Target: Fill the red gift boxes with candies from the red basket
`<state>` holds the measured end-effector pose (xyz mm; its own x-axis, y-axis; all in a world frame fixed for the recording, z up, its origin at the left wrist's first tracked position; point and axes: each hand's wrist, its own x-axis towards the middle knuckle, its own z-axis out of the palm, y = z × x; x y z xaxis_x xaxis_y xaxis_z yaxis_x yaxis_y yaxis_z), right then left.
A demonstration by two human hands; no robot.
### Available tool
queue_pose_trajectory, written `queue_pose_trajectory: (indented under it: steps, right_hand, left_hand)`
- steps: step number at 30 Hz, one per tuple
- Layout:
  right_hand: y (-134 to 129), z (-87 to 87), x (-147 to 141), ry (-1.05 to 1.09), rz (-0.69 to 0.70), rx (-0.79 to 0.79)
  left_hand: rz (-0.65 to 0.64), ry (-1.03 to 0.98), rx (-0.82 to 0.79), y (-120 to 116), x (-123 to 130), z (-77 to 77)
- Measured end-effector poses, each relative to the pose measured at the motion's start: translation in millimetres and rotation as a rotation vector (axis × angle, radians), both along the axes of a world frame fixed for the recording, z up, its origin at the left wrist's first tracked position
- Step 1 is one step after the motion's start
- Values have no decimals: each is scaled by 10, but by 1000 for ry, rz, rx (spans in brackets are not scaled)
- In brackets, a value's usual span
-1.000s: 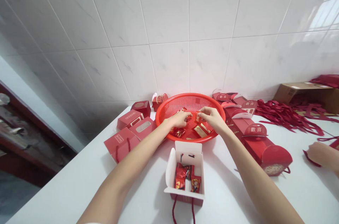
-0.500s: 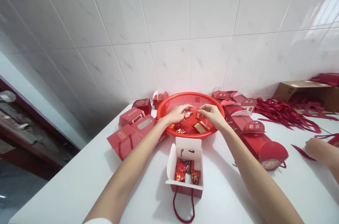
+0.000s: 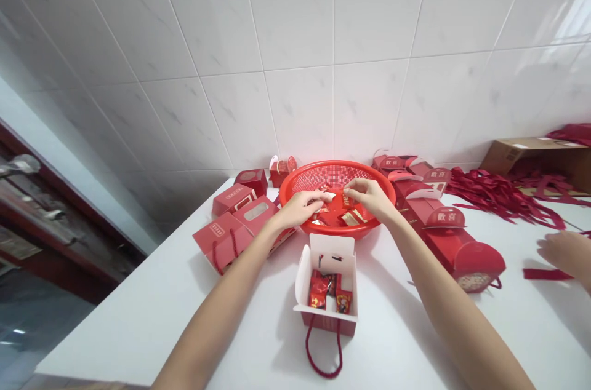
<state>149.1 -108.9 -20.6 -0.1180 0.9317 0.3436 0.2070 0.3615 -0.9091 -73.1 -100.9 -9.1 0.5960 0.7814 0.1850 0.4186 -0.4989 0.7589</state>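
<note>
Over the red plastic basket [image 3: 339, 229], my right hand [image 3: 372, 198] pinches a small red-wrapped candy [image 3: 346, 200] between thumb and fingertips. My left hand [image 3: 301, 208] reaches over the basket's left side, its fingers drawn together; what they hold, if anything, cannot be made out. Several red and gold wrapped candies lie in the basket beneath both hands. Between my forearms stands an open red gift box [image 3: 328, 321] with white inner flaps and a dark red rope handle hanging toward me. Inside it are several red candy packets [image 3: 318, 290].
Red gift boxes [image 3: 237, 224] lie left of the basket, and more red boxes [image 3: 455, 248] line its right. Dark red ribbons [image 3: 492, 193] are piled beside a cardboard box [image 3: 512, 159]. Another person's hand [image 3: 566, 253] is at a ribbon strip on the right. A tiled wall rises behind.
My left hand has drawn back slightly toward me within the basket. My right hand stays nearly in place with the candy. The other person's hand has moved slightly, and the view has shifted a little.
</note>
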Motion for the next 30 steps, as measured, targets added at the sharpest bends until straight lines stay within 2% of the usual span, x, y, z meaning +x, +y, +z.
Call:
queue_pose_trajectory:
  steps: [5,10,13,20,23,30]
  right_hand:
    - [-20,8,8,-34,8,3]
    - [-10,-5,19,-90,-4,9]
    - [14,-22,24,-122,-19,11]
    - [13,-32,-10,-211,-71,42]
    - [-25,-9,-37,-260,-86,71]
    - [-55,12,-64,-320,-75,104]
  left_hand:
    - [-47,63,29,-67,11,55]
    - [-215,108,-2,-152,-27,166]
    - [-289,209,-39,-242,-74,251]
    - [-195,429,64,-472,-12,352]
    - [-210,396,125,-546,11,411]
    - [-254,300,210,-789,-70,657]
